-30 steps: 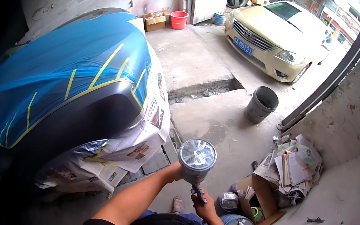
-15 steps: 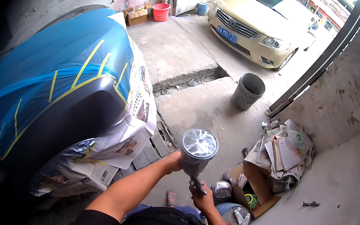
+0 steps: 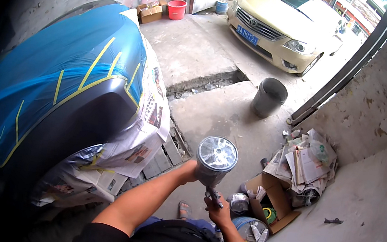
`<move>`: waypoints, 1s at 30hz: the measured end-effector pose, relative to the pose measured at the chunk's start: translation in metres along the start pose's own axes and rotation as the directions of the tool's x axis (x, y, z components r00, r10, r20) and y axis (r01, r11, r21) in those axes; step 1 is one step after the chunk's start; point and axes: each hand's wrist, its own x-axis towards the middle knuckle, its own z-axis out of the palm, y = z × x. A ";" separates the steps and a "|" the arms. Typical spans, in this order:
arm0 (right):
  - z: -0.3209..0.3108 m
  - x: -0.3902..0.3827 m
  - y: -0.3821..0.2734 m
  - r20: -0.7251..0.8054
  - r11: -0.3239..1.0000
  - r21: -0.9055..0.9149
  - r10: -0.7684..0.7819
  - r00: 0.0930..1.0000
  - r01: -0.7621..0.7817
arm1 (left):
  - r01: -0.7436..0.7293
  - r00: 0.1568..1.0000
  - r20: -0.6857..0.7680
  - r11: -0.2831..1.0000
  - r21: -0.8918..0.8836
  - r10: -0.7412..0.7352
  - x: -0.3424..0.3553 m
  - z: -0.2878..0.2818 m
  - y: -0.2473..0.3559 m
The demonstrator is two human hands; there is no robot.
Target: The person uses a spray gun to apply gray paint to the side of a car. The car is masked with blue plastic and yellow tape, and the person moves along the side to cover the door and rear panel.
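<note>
Shows, at left of frame, a blue-sheeted car [image 3: 66, 43], taped apparently to shield all but the dark fender [image 3: 80, 120]. Holds, at lower centre, a spray gun [image 3: 212, 174] lid-up, likely against spilling: wraps the right hand [image 3: 216, 212] around its underside, sets the left hand [image 3: 189, 172] beside the cup [image 3: 218, 153]; cannot tell how closed.

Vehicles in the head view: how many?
2. A dark vehicle on the left, partly masked with blue film; a cream car toward the upper right. Others may be hidden behind the cream car.
</note>
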 end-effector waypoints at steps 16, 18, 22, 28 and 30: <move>0.000 -0.009 0.033 -0.035 0.914 -0.138 -0.390 0.920 0.382 | -0.299 0.938 -0.036 0.858 0.418 0.345 -0.065 0.000 0.105; 0.005 -0.012 0.040 -0.125 0.867 -0.212 -0.483 0.867 0.452 | -0.326 0.918 -0.039 0.807 0.492 0.394 -0.068 0.000 0.108; 0.011 -0.016 0.053 0.006 0.933 -0.056 -0.355 0.935 0.355 | -0.306 0.892 -0.051 0.683 0.663 0.448 -0.079 0.000 0.113; 0.009 -0.013 0.043 -0.058 0.866 -0.209 -0.474 0.879 0.454 | -0.320 0.863 -0.088 0.671 0.669 0.498 -0.089 -0.006 0.125; 0.002 -0.006 0.030 -0.041 0.841 -0.251 -0.503 0.863 0.479 | -0.343 0.811 -0.118 0.630 0.697 0.573 -0.087 -0.007 0.122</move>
